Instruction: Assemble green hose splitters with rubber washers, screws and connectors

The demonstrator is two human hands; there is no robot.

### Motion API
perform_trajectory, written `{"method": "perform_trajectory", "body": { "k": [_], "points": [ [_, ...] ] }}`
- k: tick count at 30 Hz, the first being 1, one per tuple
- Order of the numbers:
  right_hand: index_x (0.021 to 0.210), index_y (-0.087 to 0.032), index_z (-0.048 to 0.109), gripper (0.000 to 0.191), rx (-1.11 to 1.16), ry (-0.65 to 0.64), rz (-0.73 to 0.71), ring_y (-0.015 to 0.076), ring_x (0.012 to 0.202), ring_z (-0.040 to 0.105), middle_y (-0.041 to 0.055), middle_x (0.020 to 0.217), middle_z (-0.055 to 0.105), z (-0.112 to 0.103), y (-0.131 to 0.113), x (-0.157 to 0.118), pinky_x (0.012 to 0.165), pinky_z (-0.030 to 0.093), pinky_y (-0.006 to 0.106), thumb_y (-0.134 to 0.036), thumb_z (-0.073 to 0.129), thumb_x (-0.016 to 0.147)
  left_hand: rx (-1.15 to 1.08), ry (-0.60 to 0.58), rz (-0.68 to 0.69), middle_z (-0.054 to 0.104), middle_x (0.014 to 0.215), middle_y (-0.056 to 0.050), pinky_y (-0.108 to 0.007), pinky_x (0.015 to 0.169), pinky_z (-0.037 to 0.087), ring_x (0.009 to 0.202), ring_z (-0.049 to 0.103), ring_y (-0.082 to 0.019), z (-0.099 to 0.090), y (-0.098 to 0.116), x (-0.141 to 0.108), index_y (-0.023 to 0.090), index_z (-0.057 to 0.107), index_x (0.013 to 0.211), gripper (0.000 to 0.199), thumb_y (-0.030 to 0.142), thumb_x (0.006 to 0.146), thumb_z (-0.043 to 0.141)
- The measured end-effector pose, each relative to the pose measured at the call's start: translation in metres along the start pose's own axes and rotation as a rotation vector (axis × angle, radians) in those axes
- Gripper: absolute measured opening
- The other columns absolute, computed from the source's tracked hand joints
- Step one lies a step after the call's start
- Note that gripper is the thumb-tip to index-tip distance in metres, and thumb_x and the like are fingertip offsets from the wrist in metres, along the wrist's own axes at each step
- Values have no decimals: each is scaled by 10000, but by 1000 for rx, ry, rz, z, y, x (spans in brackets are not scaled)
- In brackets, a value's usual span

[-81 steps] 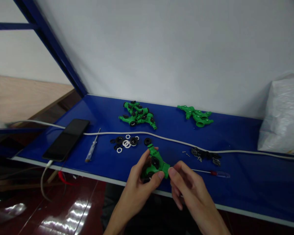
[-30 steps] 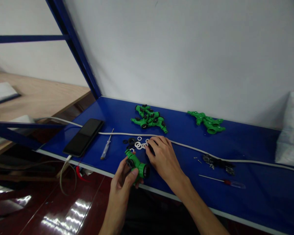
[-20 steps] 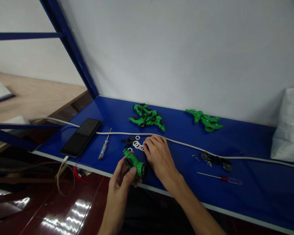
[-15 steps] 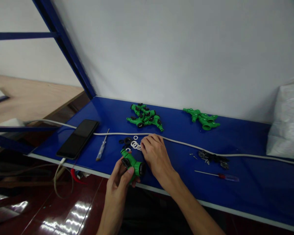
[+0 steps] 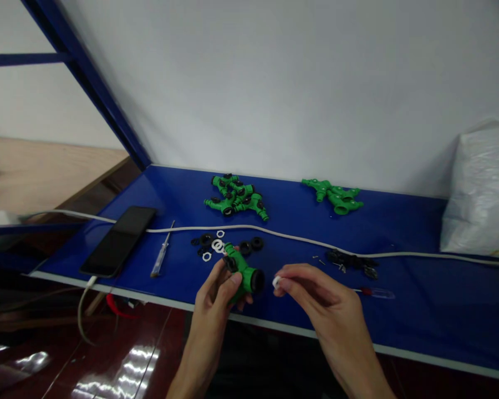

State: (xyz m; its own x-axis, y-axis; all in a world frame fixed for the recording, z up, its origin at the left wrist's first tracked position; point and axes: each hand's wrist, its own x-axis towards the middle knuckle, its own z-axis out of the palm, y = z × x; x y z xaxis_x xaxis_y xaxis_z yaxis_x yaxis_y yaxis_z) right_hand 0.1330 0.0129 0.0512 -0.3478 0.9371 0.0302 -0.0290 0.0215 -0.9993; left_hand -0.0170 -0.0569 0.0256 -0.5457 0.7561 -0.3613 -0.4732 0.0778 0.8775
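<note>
My left hand (image 5: 222, 291) is wrapped round a green Y-shaped connector (image 5: 242, 270), whose black-ringed end points right. Just right of that end, my right hand (image 5: 316, 293) pinches a small white ring (image 5: 276, 282) between thumb and fingertips, not touching the connector. Behind the connector lie white rings (image 5: 217, 245) and black rings (image 5: 256, 243). Farther back sits a pile of green connectors with black parts (image 5: 237, 195). A second group of green connectors (image 5: 341, 200), without black parts, lies to its right.
A phone (image 5: 118, 242) and a clear screwdriver (image 5: 161, 256) lie at left. A white cable (image 5: 291, 237) crosses the blue table (image 5: 424, 310). Small black parts (image 5: 351, 260), screws and a red screwdriver (image 5: 376, 293) are at right, near a white bag (image 5: 480, 194).
My right hand has left the small rings and moved right and nearer, now with a white ring pinched. The view has shifted slightly; my left hand still holds the connector.
</note>
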Motion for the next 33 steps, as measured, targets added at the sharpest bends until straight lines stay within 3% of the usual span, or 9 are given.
{"method": "perform_trajectory", "body": {
  "k": [5, 11, 16, 23, 27, 30, 33],
  "points": [
    [808, -241, 789, 46, 107, 76, 2, 98, 671, 700, -11, 821, 717, -10, 3, -15, 662, 584, 155, -276, 815, 822, 42, -145, -75, 661, 768, 9, -238, 640, 487, 654, 600, -129, 28, -9, 5, 138, 638, 1344, 662, 435, 781, 817],
    [797, -222, 769, 90, 70, 171, -13, 111, 649, 686, -2, 746, 691, -21, 9, -17, 619, 580, 155, -293, 777, 853, 102, -211, -84, 647, 756, 17, -228, 601, 470, 631, 580, -118, 47, -14, 8, 125, 658, 1313, 629, 428, 784, 811],
    [804, -223, 748, 103, 47, 232, -25, 100, 685, 697, -7, 758, 697, -22, 13, -17, 634, 574, 126, -278, 733, 890, 168, -271, -55, 627, 688, 18, -226, 546, 442, 589, 580, -123, 49, -19, 12, 92, 660, 1276, 590, 439, 812, 775],
    [881, -245, 745, 111, 39, 252, -105, 75, 671, 693, -24, 783, 695, -14, 15, -18, 659, 582, 113, -253, 661, 953, 165, -246, -90, 652, 660, 12, -223, 537, 442, 575, 584, -124, 48, -20, 17, 70, 624, 1294, 610, 428, 822, 770],
    [984, -276, 775, 145, -124, 263, -214, 98, 784, 722, 4, 931, 709, -14, 18, -25, 701, 604, 143, -189, 666, 947, 124, -216, -103, 667, 671, 3, -224, 548, 455, 578, 595, -123, 47, -20, 17, 90, 675, 1222, 556, 431, 800, 794],
    [998, -272, 779, 191, -270, 308, -310, 107, 807, 720, 9, 927, 706, -14, 21, -28, 724, 606, 159, -127, 676, 928, 114, -181, -113, 673, 677, 4, -224, 544, 455, 578, 599, -124, 47, -20, 17, 103, 668, 1241, 580, 421, 778, 814],
    [988, -260, 769, 200, -356, 369, -387, 105, 803, 712, 7, 919, 702, -14, 21, -29, 721, 601, 162, -98, 673, 921, 110, -223, -110, 671, 665, -2, -220, 540, 455, 567, 594, -117, 48, -19, 18, 105, 713, 1110, 472, 428, 780, 813]
  ]
}}
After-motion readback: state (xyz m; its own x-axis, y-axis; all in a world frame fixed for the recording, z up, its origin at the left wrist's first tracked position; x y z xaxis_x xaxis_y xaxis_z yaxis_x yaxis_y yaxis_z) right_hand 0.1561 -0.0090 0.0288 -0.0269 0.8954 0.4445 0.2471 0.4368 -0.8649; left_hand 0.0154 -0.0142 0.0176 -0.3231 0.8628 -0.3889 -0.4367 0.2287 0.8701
